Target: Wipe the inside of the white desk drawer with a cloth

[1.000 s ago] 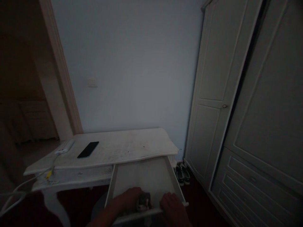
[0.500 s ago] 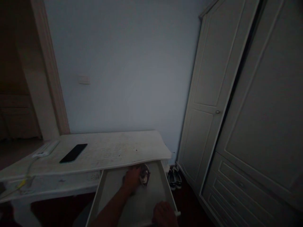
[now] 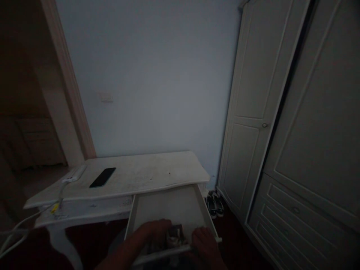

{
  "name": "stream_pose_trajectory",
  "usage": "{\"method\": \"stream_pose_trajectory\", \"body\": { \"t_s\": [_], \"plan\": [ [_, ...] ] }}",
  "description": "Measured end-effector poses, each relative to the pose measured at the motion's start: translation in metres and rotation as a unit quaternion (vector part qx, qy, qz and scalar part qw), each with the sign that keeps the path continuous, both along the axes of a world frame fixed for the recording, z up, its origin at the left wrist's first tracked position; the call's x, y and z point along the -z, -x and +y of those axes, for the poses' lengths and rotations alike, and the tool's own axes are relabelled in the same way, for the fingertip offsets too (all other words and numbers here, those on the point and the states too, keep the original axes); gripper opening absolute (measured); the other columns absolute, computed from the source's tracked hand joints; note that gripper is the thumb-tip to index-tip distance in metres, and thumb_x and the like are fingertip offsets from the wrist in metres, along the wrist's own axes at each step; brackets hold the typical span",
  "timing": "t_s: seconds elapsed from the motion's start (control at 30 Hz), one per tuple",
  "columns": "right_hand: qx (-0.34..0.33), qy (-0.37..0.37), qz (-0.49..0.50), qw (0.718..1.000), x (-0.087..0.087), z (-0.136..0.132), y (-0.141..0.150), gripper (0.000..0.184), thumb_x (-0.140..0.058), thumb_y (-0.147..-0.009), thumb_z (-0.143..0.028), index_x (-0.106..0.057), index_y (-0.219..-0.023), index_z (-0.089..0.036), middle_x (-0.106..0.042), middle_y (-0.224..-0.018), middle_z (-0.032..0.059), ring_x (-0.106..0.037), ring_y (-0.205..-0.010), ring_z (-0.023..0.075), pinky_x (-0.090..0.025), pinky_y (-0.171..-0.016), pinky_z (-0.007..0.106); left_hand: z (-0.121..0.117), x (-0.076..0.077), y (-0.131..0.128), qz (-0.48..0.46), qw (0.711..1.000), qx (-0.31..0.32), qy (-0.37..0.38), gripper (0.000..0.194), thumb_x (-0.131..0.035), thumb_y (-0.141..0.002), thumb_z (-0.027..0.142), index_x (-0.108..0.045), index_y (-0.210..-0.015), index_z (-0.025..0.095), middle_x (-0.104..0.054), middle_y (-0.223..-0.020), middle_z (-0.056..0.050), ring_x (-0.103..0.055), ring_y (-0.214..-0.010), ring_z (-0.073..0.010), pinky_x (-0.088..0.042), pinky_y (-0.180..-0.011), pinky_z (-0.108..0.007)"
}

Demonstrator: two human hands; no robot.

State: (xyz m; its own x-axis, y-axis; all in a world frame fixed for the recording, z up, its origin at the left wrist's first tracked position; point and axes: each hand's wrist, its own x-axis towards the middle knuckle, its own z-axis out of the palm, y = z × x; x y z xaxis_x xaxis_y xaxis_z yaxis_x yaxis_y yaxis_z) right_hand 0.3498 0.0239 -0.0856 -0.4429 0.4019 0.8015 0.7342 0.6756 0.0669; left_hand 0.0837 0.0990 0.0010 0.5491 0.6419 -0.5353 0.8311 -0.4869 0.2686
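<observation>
A white drawer [image 3: 165, 204] stands pulled out from a worn white desk [image 3: 146, 168]. Inside it, close to the front panel, my left hand [image 3: 161, 229] is closed on a bunched grey-and-white cloth [image 3: 176, 236], pressed on the drawer bottom. Dim light blurs the cloth's details and my fingertips. My right hand [image 3: 204, 240] curls over the drawer's front edge near its right corner, just right of the cloth, and grips it.
A dark phone [image 3: 103, 177] lies on the desk, with a white power strip [image 3: 74, 174] and its cable to the left. Dark shoes [image 3: 215, 205] sit on the floor right of the desk. A tall wardrobe [image 3: 250, 150] stands on the right.
My left hand has brought the cloth from the back of the drawer towards its front. My right hand stays on the front edge. The view has shifted slightly left.
</observation>
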Motion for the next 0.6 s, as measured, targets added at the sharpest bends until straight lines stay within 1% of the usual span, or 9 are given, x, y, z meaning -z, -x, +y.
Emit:
{"method": "stream_pose_trajectory", "body": {
  "t_s": [0.07,0.1,0.17,0.2,0.27,0.37,0.43,0.5,0.6],
  "plan": [
    [-0.002,0.04,-0.017,0.999,-0.002,-0.002,0.0,0.039,-0.067,-0.096,-0.059,-0.061,-0.113,-0.024,-0.074,-0.103,0.0066,-0.065,-0.096,0.0272,-0.048,-0.094,0.042,-0.004,-0.006,0.033,0.022,1.0,-0.008,-0.001,0.049,-0.078,-0.068,0.019,-0.076,-0.117,0.024,-0.079,-0.122,-0.008,-0.075,-0.112,-0.0332,-0.06,-0.091,-0.041],
    [-0.005,0.057,-0.025,0.998,-0.002,-0.003,0.0,0.038,-0.07,-0.094,-0.057,-0.06,-0.112,-0.025,-0.074,-0.103,0.0061,-0.065,-0.096,0.0271,-0.047,-0.095,0.042,-0.007,-0.009,0.046,0.031,0.999,-0.017,-0.015,0.057,-0.078,-0.068,0.018,-0.074,-0.124,0.025,-0.076,-0.13,-0.011,-0.072,-0.119,-0.0352,-0.059,-0.097,-0.045],
    [-0.005,0.077,-0.03,0.997,-0.001,-0.003,-0.001,0.036,-0.075,-0.092,-0.053,-0.06,-0.109,-0.025,-0.073,-0.102,0.0053,-0.065,-0.097,0.027,-0.047,-0.097,0.043,-0.014,-0.01,0.063,0.041,0.997,-0.041,-0.058,0.073,-0.076,-0.07,0.016,-0.064,-0.142,0.026,-0.064,-0.148,-0.015,-0.062,-0.134,-0.0393,-0.053,-0.106,-0.052],
    [-0.002,0.081,-0.029,0.996,0.0,-0.002,-0.001,0.036,-0.076,-0.091,-0.053,-0.059,-0.109,-0.025,-0.073,-0.103,0.0055,-0.065,-0.099,0.0273,-0.047,-0.097,0.043,-0.018,-0.01,0.067,0.045,0.994,-0.054,-0.081,0.078,-0.075,-0.072,0.016,-0.059,-0.148,0.026,-0.059,-0.153,-0.017,-0.058,-0.138,-0.0405,-0.051,-0.108,-0.055],
    [-0.001,0.08,-0.025,0.996,0.001,-0.002,0.0,0.039,-0.077,-0.09,-0.054,-0.059,-0.109,-0.025,-0.073,-0.103,0.006,-0.065,-0.1,0.0276,-0.047,-0.096,0.042,-0.022,-0.01,0.068,0.05,0.988,-0.078,-0.12,0.078,-0.071,-0.076,0.017,-0.055,-0.152,0.027,-0.055,-0.156,-0.017,-0.055,-0.141,-0.0409,-0.05,-0.109,-0.057],
    [0.001,0.09,-0.025,0.996,0.002,-0.002,-0.001,0.038,-0.077,-0.09,-0.055,-0.059,-0.107,-0.026,-0.073,-0.103,0.0053,-0.065,-0.098,0.027,-0.046,-0.097,0.042,-0.019,-0.013,0.062,0.054,0.975,-0.119,-0.181,0.07,-0.063,-0.083,0.017,-0.055,-0.151,0.032,-0.056,-0.156,-0.014,-0.055,-0.14,-0.0386,-0.05,-0.107,-0.057],
    [0.0,0.091,-0.027,0.995,0.001,-0.002,-0.002,0.036,-0.075,-0.092,-0.054,-0.058,-0.105,-0.026,-0.073,-0.103,0.0049,-0.065,-0.099,0.0267,-0.046,-0.098,0.041,-0.012,-0.018,0.058,0.056,0.958,-0.159,-0.23,0.07,-0.056,-0.087,0.013,-0.051,-0.154,0.03,-0.051,-0.159,-0.015,-0.052,-0.142,-0.0376,-0.049,-0.108,-0.056],
    [-0.005,0.073,-0.031,0.997,-0.001,-0.001,-0.003,0.037,-0.072,-0.093,-0.056,-0.059,-0.109,-0.026,-0.074,-0.104,0.0053,-0.066,-0.1,0.0272,-0.046,-0.097,0.041,-0.001,-0.023,0.056,0.06,0.941,-0.202,-0.266,0.07,-0.05,-0.089,0.011,-0.046,-0.158,0.026,-0.047,-0.161,-0.019,-0.052,-0.141,-0.0384,-0.051,-0.105,-0.055],
    [-0.008,0.045,-0.023,0.999,-0.001,0.002,0.001,0.037,-0.067,-0.094,-0.059,-0.059,-0.111,-0.026,-0.074,-0.1,0.0053,-0.066,-0.095,0.0275,-0.046,-0.094,0.041,0.015,-0.029,0.046,0.06,0.926,-0.237,-0.288,0.067,-0.049,-0.092,0.013,-0.044,-0.158,0.024,-0.052,-0.154,-0.023,-0.055,-0.136,-0.0394,-0.053,-0.1,-0.054]
  ]
}}
